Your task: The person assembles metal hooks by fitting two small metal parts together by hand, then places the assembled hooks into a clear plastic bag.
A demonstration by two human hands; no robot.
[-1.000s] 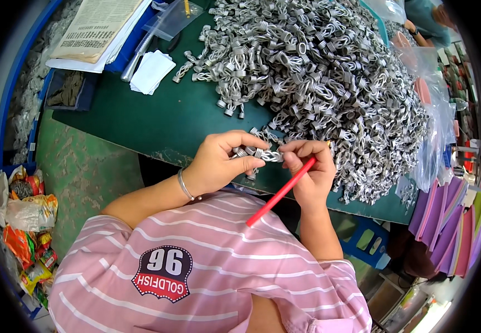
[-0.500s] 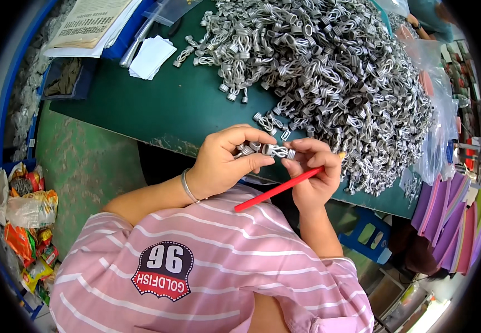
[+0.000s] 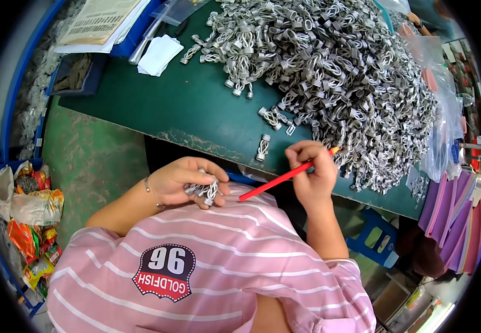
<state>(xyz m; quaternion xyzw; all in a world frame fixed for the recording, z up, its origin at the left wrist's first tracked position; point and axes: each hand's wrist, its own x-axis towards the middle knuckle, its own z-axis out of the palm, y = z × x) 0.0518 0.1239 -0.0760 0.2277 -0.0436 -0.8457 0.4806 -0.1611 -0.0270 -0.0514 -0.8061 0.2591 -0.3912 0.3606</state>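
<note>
Just left of our right hand point(image 3: 314, 178), pinching a red pencil point(image 3: 276, 180), one twisted silver metal link point(image 3: 262, 148) points away from us; our left hand point(image 3: 175, 181) clasps others.

A badge-shaped emblem point(image 3: 164, 272) on the pink striped shirt point(image 3: 218, 250), below the left grip point(image 3: 189, 182), bears large pale numerals on black and a word on red, both upside down. Far above and left of that grip, a yellowish sheet point(image 3: 97, 22) carries dark printed lines, too small to read.
</note>
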